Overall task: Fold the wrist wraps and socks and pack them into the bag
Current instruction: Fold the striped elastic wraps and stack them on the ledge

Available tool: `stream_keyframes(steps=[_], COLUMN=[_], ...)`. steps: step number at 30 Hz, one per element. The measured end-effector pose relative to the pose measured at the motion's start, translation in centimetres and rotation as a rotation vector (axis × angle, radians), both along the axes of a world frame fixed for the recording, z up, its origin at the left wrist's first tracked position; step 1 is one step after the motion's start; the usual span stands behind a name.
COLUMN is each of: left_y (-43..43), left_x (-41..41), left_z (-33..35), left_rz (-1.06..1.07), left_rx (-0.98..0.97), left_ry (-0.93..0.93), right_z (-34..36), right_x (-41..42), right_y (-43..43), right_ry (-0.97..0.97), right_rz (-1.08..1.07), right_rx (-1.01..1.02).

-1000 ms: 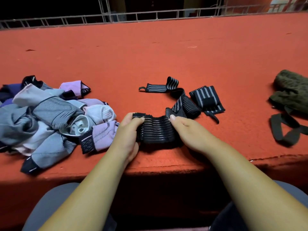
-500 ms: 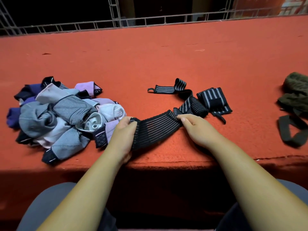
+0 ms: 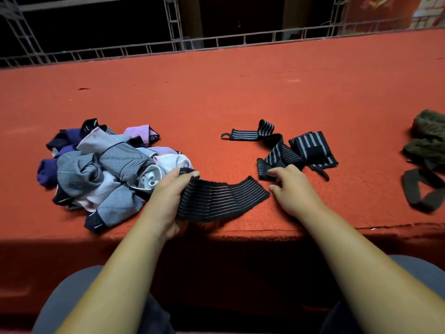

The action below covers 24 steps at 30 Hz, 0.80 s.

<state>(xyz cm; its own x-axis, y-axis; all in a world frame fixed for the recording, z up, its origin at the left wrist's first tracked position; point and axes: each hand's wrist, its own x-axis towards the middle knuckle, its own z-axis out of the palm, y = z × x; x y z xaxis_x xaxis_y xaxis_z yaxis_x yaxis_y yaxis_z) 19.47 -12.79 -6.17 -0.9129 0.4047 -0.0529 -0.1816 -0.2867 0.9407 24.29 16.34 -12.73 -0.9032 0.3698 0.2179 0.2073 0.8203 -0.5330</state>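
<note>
By the front edge of the red platform [image 3: 216,104], the left hand [image 3: 168,198] grips a black wrist wrap [image 3: 221,198]; the right hand [image 3: 293,191] beside it is loose, holding nothing.

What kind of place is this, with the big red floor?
Probably a stage or raised platform in a hall, not a home. The red carpet covers a wide raised step, metal truss frames run along its far edge, and it is dark beyond them.

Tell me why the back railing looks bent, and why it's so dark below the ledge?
Head view: the wide-angle lens bows the railing; in the same view, light lands on top of the red ledge, leaving its front face in shadow; the wrist wrap looks sharp, without glare.
</note>
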Motion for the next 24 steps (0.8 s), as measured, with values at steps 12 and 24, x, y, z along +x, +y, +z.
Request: stream_keyframes(steps=[12, 24], left_y=[3.0, 8.4], left_x=[1.4, 0.9], left_z=[-1.1, -2.5], left_rz=[-0.075, 0.045], left_rx=[-0.222, -0.561], left_ry=[0.034, 0.3], right_z=[1.6, 3.4], right_x=[0.7, 1.1], right_y=[2.8, 3.1], right_ry=[0.047, 0.116], right_rz=[-0.081, 0.081], right_rx=[-0.196, -0.593])
